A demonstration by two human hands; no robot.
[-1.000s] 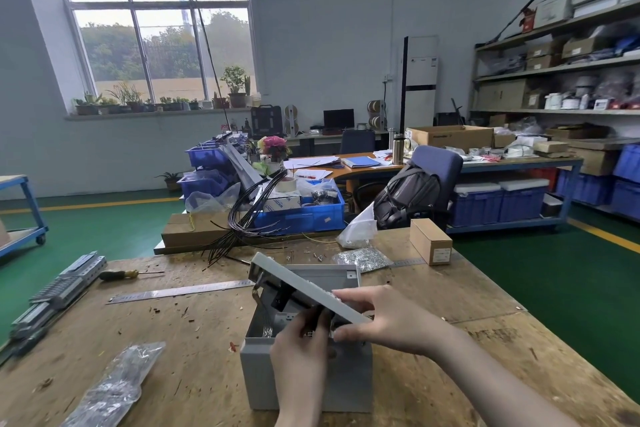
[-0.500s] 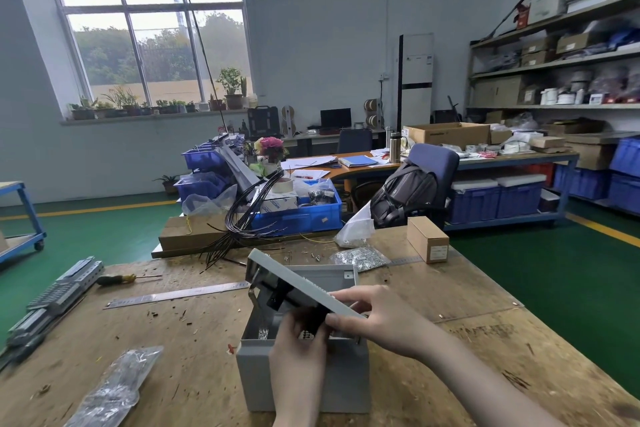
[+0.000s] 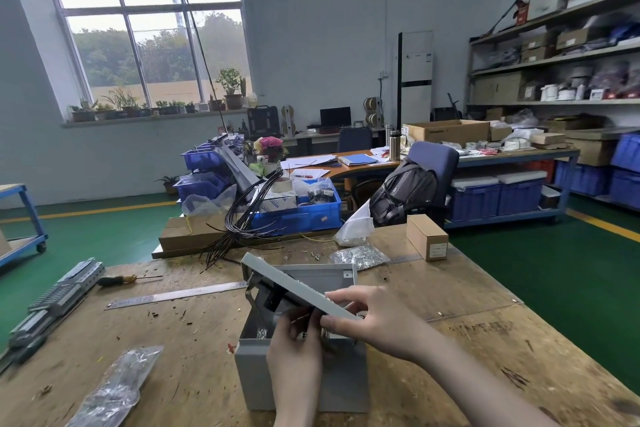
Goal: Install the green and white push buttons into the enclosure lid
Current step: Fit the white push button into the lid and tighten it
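Note:
A grey enclosure box [image 3: 301, 378] stands open on the wooden bench. Its grey lid [image 3: 294, 284] is held tilted above the box, near edge low on the right. My right hand [image 3: 374, 319] grips the lid's near end, thumb below and fingers on top. My left hand [image 3: 294, 350] reaches up under the lid, fingers pinched on a small dark part at its underside. A black button body [image 3: 273, 300] hangs from the lid's underside. The green and white button caps are hidden from me.
A steel ruler [image 3: 176, 295], a screwdriver [image 3: 121, 280] and grey rails [image 3: 52, 302] lie to the left. A clear plastic bag [image 3: 114, 388] is at the near left. A bag of screws [image 3: 360, 255], a small cardboard box [image 3: 427, 241] and black wires [image 3: 242, 218] sit behind.
The lid has stayed tilted over the box. My left fingers have shifted slightly under it; the camera has dipped and moved a little.

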